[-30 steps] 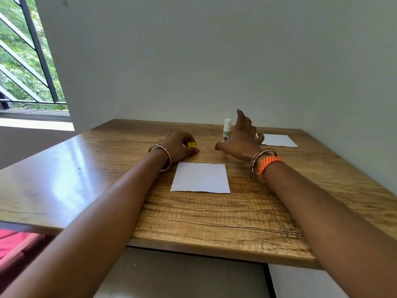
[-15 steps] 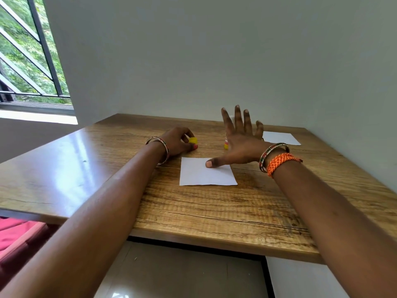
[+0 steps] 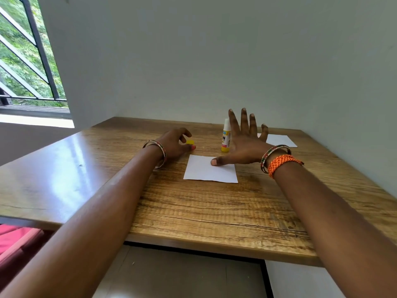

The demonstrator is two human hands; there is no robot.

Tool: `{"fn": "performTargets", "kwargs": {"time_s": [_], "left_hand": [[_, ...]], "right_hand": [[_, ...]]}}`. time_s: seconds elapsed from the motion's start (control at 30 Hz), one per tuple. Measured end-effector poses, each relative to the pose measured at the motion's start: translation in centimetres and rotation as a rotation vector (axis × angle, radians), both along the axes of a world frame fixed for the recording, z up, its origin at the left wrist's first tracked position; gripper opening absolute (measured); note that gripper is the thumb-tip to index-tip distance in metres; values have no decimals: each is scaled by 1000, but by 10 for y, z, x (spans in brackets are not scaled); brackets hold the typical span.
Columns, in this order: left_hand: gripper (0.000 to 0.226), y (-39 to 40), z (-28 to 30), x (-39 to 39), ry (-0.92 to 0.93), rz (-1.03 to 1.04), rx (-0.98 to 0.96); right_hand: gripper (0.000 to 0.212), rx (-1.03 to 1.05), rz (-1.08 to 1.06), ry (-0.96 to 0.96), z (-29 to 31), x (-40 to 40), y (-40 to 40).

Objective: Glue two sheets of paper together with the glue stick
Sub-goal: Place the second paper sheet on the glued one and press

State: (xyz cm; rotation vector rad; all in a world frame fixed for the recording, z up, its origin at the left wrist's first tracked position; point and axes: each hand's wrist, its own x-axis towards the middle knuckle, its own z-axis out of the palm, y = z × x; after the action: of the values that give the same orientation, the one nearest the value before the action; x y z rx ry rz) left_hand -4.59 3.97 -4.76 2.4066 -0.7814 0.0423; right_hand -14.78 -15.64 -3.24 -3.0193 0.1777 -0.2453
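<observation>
A white square sheet of paper [image 3: 209,171] lies on the wooden table [image 3: 193,211] in front of me. My right hand [image 3: 245,145] hovers just behind it, fingers spread, thumb tip over the sheet's far edge. The glue stick [image 3: 226,136] stands upright and uncapped just left of that hand, white with a yellow base. My left hand [image 3: 175,143] rests on the table with its fingers curled around the small yellow cap [image 3: 190,142]. A second white sheet [image 3: 279,140] lies at the far right, partly hidden by my right hand.
Pale walls close off the table's far and right sides. A barred window [image 3: 28,61] with greenery behind it is at the upper left. Red fabric [image 3: 15,239] shows below the table's near left edge.
My right hand let go of the glue stick, opened wide and came back over the near sheet. The glue stick now stands free. My left hand stayed by the yellow cap.
</observation>
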Motion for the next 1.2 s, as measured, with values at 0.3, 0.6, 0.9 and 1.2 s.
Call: {"fn": "performTargets", "kwargs": {"time_s": [0.3,0.6,0.9,1.2], "left_hand": [[24,-11,19,-30,-527,-117,-347],[20,-21,31,-64,-482,-286,-413],[26,-34,32,-78,-453,-341,-338],[23,-39,33,-85,-441,-335,-310]], "right_hand": [[32,262,-459,-863,-3,-10,-66],[52,362,-873,-282,-16,-2,-121],[107,300,-783,-103,-15,11,-132],[90,333,-682,-42,-15,16,-130]]}}
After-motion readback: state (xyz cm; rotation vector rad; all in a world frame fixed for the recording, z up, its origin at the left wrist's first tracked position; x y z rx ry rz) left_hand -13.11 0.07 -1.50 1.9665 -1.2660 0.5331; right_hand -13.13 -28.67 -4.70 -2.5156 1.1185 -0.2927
